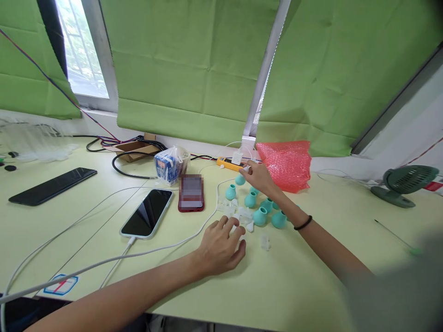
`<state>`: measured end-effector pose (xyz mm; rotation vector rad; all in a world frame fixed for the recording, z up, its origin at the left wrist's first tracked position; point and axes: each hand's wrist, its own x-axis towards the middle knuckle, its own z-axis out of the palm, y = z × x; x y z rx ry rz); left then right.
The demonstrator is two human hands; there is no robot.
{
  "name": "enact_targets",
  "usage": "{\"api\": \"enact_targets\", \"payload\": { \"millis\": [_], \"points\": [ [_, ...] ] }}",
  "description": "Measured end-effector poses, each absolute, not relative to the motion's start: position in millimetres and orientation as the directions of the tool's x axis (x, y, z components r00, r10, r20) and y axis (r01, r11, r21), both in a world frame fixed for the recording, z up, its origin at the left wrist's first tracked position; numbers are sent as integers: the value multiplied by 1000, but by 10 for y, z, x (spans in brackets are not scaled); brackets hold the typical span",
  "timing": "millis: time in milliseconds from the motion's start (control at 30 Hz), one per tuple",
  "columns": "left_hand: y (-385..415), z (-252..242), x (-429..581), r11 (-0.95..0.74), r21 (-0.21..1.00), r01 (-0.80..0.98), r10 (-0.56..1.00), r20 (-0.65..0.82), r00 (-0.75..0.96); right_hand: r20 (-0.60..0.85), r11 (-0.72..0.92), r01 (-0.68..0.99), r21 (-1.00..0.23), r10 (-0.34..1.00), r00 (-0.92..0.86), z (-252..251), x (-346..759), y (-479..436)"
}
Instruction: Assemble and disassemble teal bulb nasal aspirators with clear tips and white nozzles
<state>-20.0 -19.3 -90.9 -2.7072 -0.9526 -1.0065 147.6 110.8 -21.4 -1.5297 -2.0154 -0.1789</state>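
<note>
My left hand (221, 246) lies on the pale yellow table (294, 286), fingers curled over small clear plastic pieces (242, 215); I cannot see what, if anything, they grip. My right hand (259, 177), with a black band on its wrist, reaches farther back and pinches a small white piece just above a teal rubber bulb (240, 180). Several more teal bulbs (260, 216) stand in a cluster beneath that forearm. One clear piece (265, 241) lies apart, to the right of my left hand.
A phone on a white cable (146, 213), a red phone (191, 192) and a black keyboard (51, 185) lie to the left. A wrapped blue carton (170, 165), a yellow power strip (231, 163) and red bubble wrap (286, 163) sit behind. A green fan (403, 183) stands far right.
</note>
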Motion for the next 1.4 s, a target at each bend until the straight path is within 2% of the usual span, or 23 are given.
{"api": "enact_targets", "payload": {
  "millis": [67, 100, 133, 200, 267, 367, 433, 533, 667, 733, 800, 867, 933, 1200, 1400],
  "points": [
    [-197, -911, -212, -817, 257, 516, 510, 740, 439, 582, 375, 879, -294, 800, -147, -112, 1476, 885],
    [-194, -911, -216, -812, 320, 488, 519, 777, 356, 601, 451, 806, -384, 784, -153, -68, 1473, 755],
    [-190, -909, -220, -801, 379, 463, 538, 795, 280, 575, 516, 711, -478, 796, -190, -35, 1465, 622],
    [-176, -897, -224, -772, 490, 404, 596, 779, 195, 427, 557, 544, -628, 831, -357, -9, 1430, 370],
    [-165, -880, -223, -728, 605, 322, 680, 697, 228, 305, 548, 447, -707, 806, -507, -41, 1369, 183],
    [-159, -875, -211, -614, 749, 247, 763, 483, 430, 241, 473, 311, -824, 790, -564, -160, 1262, 90],
    [-160, -890, -198, -546, 795, 265, 790, 383, 479, 179, 353, 223, -909, 812, -555, -246, 1209, 138],
    [-163, -919, -182, -526, 802, 284, 819, 386, 425, 72, 181, 158, -971, 848, -524, -327, 1186, 267],
    [-156, -927, -178, -518, 816, 256, 816, 381, 435, 65, 163, 206, -965, 908, -415, -315, 1250, 356],
    [-137, -926, -180, -467, 863, 192, 841, 367, 397, 171, 295, 328, -897, 918, -357, -291, 1301, 357],
    [-108, -931, -182, -388, 917, 94, 883, 341, 322, 331, 467, 558, -686, 883, -332, -289, 1348, 358],
    [-79, -941, -180, -301, 954, -4, 919, 291, 267, 407, 544, 723, -425, 829, -385, -321, 1384, 382],
    [-59, -951, -172, -241, 969, -57, 938, 248, 242, 384, 555, 765, -327, 818, -429, -379, 1407, 429],
    [-33, -1007, -124, -204, 976, 80, 953, 180, 242, 408, 589, 741, -324, 793, -452, -388, 1393, 442],
    [-52, -1010, -125, -242, 968, 62, 956, 227, 183, 327, 695, 478, -537, 694, -641, -246, 1387, 287]
  ]
}}
